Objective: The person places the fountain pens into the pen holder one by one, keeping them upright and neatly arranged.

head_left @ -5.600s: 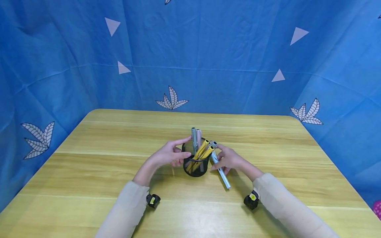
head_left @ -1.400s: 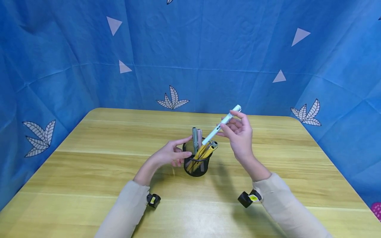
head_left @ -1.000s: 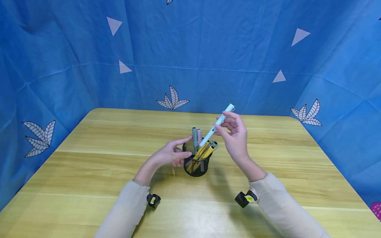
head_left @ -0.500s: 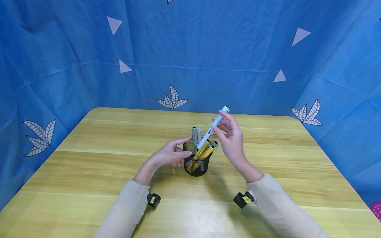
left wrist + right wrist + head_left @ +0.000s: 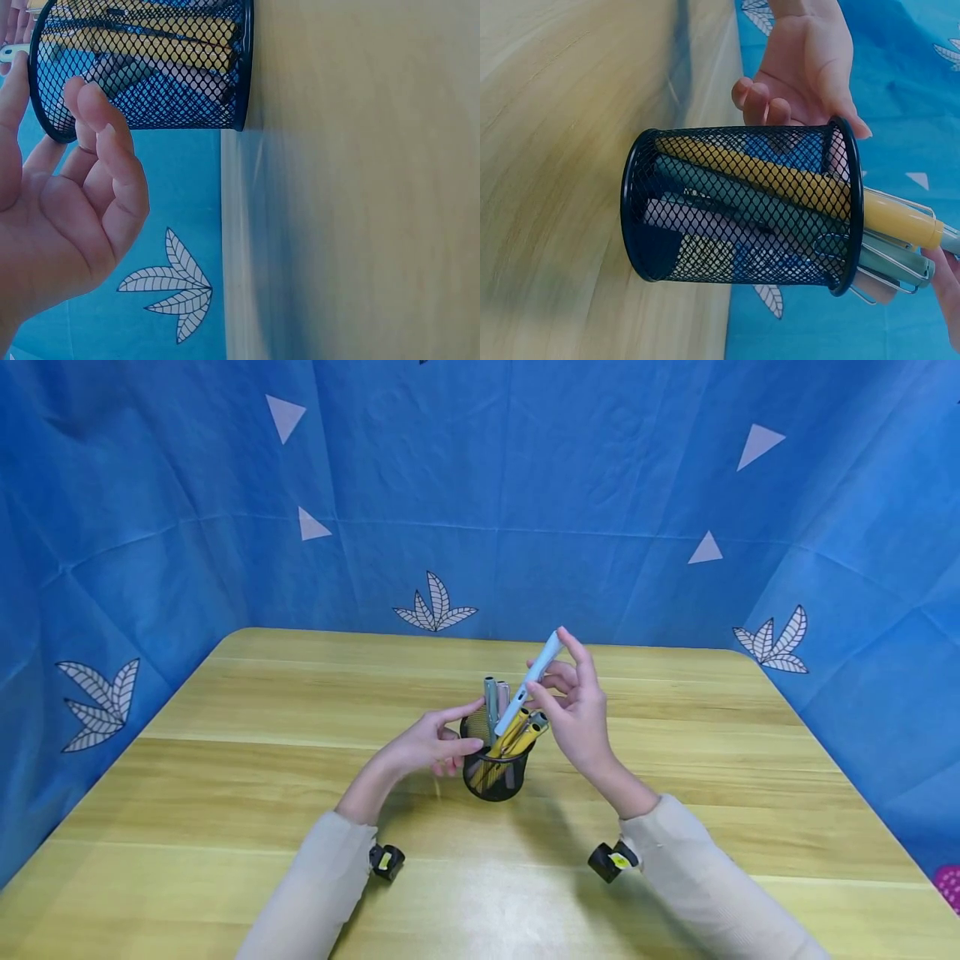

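- The wooden table (image 5: pixel 247 793) stands before a blue cloth backdrop (image 5: pixel 150 510) printed with leaves and triangles.
- A black mesh pen cup (image 5: pixel 492 774) stands mid-table, upright, already holding yellow, grey and pink pens (image 5: pixel 517 737) that crowd its mouth.
- The left hand (image 5: pixel 433 748) rests against the cup's left side, fingers relaxed and straight at the rim.
- The right hand (image 5: pixel 576 710) pinches a pale blue pen (image 5: pixel 529 680) (slanted, lower end dipping into the cup).
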Demonstrator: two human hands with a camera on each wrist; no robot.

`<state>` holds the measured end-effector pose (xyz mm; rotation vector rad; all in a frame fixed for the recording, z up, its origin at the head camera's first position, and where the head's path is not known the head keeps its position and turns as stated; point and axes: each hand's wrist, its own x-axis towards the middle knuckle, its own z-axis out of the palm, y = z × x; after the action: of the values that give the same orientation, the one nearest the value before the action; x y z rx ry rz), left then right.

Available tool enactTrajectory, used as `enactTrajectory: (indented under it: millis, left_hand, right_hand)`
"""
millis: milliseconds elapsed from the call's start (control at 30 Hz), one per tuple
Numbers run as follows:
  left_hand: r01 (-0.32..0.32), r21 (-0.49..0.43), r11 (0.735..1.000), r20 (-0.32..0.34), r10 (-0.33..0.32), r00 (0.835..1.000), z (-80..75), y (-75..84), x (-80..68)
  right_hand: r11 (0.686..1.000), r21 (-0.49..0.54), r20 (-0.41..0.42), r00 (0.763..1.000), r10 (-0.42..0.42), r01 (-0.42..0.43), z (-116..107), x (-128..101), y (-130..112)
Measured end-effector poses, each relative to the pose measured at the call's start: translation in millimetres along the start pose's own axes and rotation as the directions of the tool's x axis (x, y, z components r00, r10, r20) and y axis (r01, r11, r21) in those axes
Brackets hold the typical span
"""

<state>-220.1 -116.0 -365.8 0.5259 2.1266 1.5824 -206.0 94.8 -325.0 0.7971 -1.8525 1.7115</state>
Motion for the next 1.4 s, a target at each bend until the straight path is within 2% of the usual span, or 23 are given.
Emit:
enactTrajectory:
  millis: [367,700,1000,1233,1400]
  left_hand:
    - [0.008,-0.006,1.000,0.002,-0.008,1.000,0.5,0.0,-0.6]
    - [0.001,-0.013,1.000,0.011,-0.001,1.000,1.0,1.2,-1.1]
    - [0.006,-0.014,1.000,0.016,-0.006,1.000,0.8,4.5,-2.2]
    - [-0.006,-0.003,1.000,0.007,0.006,1.000,-0.3,-1.2,-0.1]
    - [-0.016,0.006,1.000,-0.001,0.016,1.000,-0.4,-0.7,0.0]
  right_hand:
    - [0.997,-0.069,0.043,0.998,-0.036,0.039,3,-3,2]
    - [0.977,-0.162,0.115,0.986,-0.122,0.140,8,-7,7]
    - [0.958,-0.233,0.167,0.977,-0.129,0.166,16,-9,-19]
    - [0.948,-0.263,0.208,0.970,-0.126,0.180,14,-15,9]
    - [0.936,-0.295,0.219,0.967,-0.130,0.193,12,-17,17]
